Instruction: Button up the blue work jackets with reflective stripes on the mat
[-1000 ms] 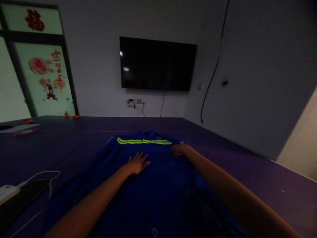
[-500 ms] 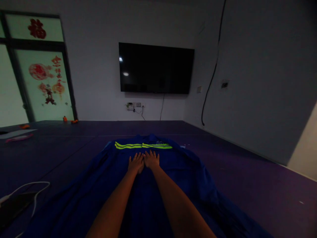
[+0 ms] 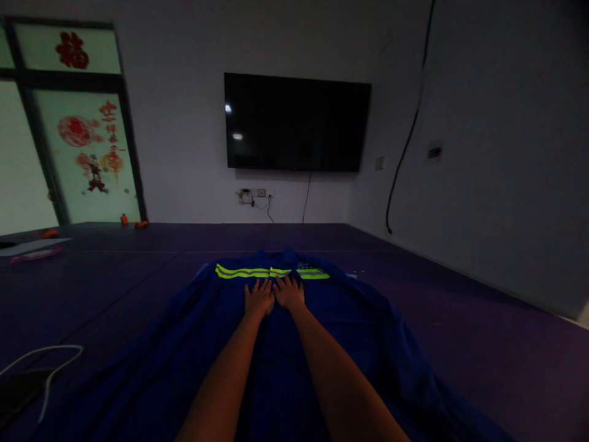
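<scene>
A dark blue work jacket of thin cloth (image 3: 354, 319) lies spread out on a wide dark purple surface (image 3: 483, 319), directly in front of the person. Two bright yellow-green reflective stripes (image 3: 239, 272) run across its far part. Its near end goes out of view at the bottom edge.

The left hand (image 3: 260, 299) and the right hand (image 3: 289, 293) both lie flat on the jacket, palms down, just below the stripes. The two hands are side by side and touch each other at the inner edges. The grip of each hand is open: the fingers are stretched forward and they clasp no cloth. Both bare forearms reach out over the middle of the jacket.

To the left, near the lower corner, a thin white cable (image 3: 46, 362) makes a loop on the purple surface. On the far wall hangs a black flat screen (image 3: 294, 121), and a white wall socket (image 3: 253, 193) is below it. Further left is a window with red paper decorations (image 3: 87, 153).
</scene>
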